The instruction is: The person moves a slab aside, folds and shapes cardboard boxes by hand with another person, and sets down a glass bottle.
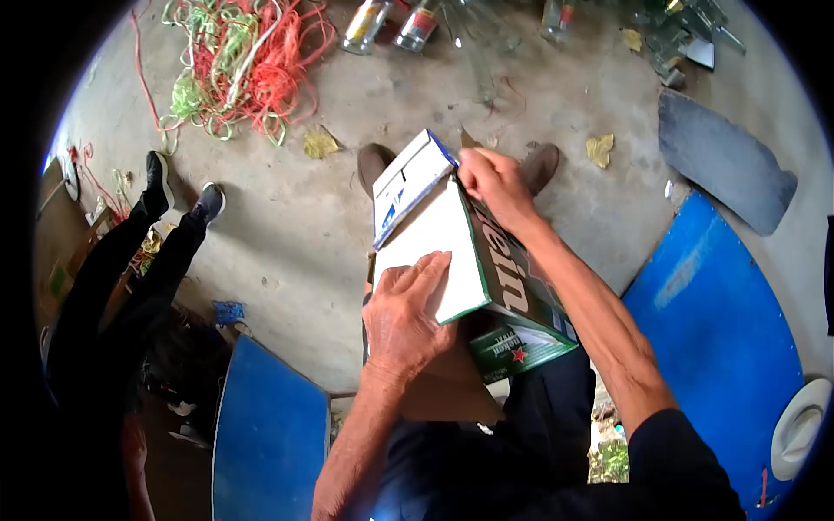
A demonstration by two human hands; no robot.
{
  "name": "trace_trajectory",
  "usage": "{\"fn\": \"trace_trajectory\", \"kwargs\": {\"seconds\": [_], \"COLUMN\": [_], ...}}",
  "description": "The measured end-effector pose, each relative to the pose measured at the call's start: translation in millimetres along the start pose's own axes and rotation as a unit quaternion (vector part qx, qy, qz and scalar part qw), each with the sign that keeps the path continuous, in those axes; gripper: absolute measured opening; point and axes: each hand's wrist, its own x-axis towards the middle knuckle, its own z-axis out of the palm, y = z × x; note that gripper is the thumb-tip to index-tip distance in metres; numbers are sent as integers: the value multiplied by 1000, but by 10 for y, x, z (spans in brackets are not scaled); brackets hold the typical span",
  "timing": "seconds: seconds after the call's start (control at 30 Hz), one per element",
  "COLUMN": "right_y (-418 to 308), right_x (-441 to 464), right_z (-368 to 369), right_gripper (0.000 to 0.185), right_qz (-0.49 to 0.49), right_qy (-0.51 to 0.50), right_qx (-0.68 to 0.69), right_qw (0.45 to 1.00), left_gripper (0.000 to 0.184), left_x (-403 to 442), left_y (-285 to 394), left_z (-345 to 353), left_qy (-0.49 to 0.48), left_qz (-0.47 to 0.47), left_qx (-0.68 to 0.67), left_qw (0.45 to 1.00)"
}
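A green beer box [526, 352] with large white lettering rests on my lap, its flaps standing apart. My left hand [404, 317] lies on the white cardboard panel [426, 234] on top, fingers stretched out and pressing it. Across the far end of that panel sits a flat white and blue carton piece [413, 178]. At its right corner my right hand [495, 182] is closed in a fist beside the box's dark lettered side. What its fingers grip is hidden. A brown cardboard flap [443, 382] hangs below my left hand.
Tangled red and green string [248, 65] lies on the concrete floor, near glass bottles [417, 26] and a grey slab [725, 161]. Blue panels [269, 425] stand on both sides, a white hat [799, 430] at right. Another person's legs [156, 252] are at left.
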Motion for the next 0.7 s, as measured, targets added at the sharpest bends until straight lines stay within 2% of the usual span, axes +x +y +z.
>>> {"fn": "trace_trajectory", "kwargs": {"seconds": [0.03, 0.07, 0.13, 0.17, 0.27, 0.3, 0.33, 0.4, 0.5, 0.53, 0.6, 0.7], "right_y": [-78, -132, 102, 178, 267, 261, 286, 211, 204, 248, 279, 350], "right_x": [28, -15, -111, -194, -350, -447, -535, -567, -470, -430, -410, -276], "right_z": [-71, -185, -70, -59, -245, -268, -244, -268, -132, -145, -188, -262], "right_gripper": [45, 41, 35, 29, 26, 27, 31, 41, 52, 37, 34, 61], "right_qz": [-1, -23, -18, -75, -87, -53, -112, -109, -67, -81, -51, -30], "right_qy": [-16, 4, -9, 32, -4, -18, -6, -30, -47, -75, -93, -152], "right_qx": [32, -9, -241, -441, -428, -402, -361, -431, -382, -412, -389, -384], "right_qw": [999, 1000, 970, 894, 900, 914, 926, 895, 920, 904, 915, 910], "left_gripper": [67, 67, 68, 68, 65, 61, 57, 59, 56, 56, 55, 63], "left_x": [-12, -34, -48, -42, 19, 31, -11, -17, -26, -42, -4, 10], "left_y": [0, -5, -31, -17, -43, -31, 11, 53, 7, 18, 19, -27], "left_z": [-10, 2, 11, 14, -12, -13, -19, -32, -55, -35, -28, 16], "left_qy": [4, 5, 5, -3, 11, 16, 11, 1, 6, 8, 13, 21], "left_qz": [1, 0, -8, -11, -2, -2, -5, -13, -14, -16, -14, -3], "left_qx": [8, 15, 6, 4, 9, 1, -11, -3, 3, 0, -7, -4], "left_qw": [1000, 1000, 1000, 1000, 1000, 1000, 1000, 1000, 1000, 1000, 1000, 1000]}}
